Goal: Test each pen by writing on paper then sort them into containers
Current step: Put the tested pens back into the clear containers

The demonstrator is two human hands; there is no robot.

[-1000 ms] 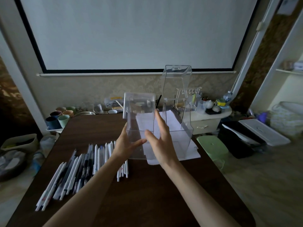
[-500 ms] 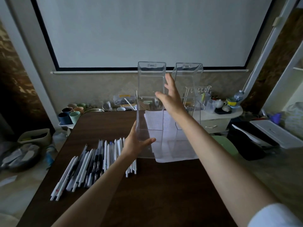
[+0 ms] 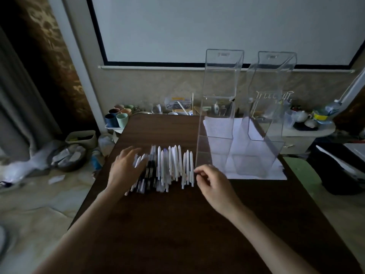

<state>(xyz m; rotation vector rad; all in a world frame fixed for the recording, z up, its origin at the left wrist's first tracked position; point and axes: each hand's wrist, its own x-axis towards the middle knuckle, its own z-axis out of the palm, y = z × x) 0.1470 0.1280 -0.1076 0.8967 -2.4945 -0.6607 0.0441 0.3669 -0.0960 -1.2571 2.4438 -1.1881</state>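
Head view is showing a dark wooden table (image 3: 177, 224) carrying all the task items. 2 tall clear acrylic containers, the left container (image 3: 219, 115) and the right container (image 3: 270, 123), are standing upright side by side at the right of the table, and both are appearing empty. They are sitting on white paper (image 3: 254, 171), whose front margin is lying bare. A row of pens (image 3: 169, 167), mostly white with some dark ones, is lying just left of the left container.

The left hand (image 3: 126, 169) is positioned over the left end of the row with fingers spread; blur is preventing any finding on contact. The right hand (image 3: 213, 180) is sitting at the right end of the row, fingers loosely curled, thumb and forefinger tips just beside the outermost white pen. Whether they are pinching it cannot be told.

Judgement: no sorting is showing yet, and the step in hand is selecting the 1st pen. The next move is calling for a firm pinch on 1 pen, lifting it clear of its neighbours and bringing it to the bare paper margin for a test stroke.
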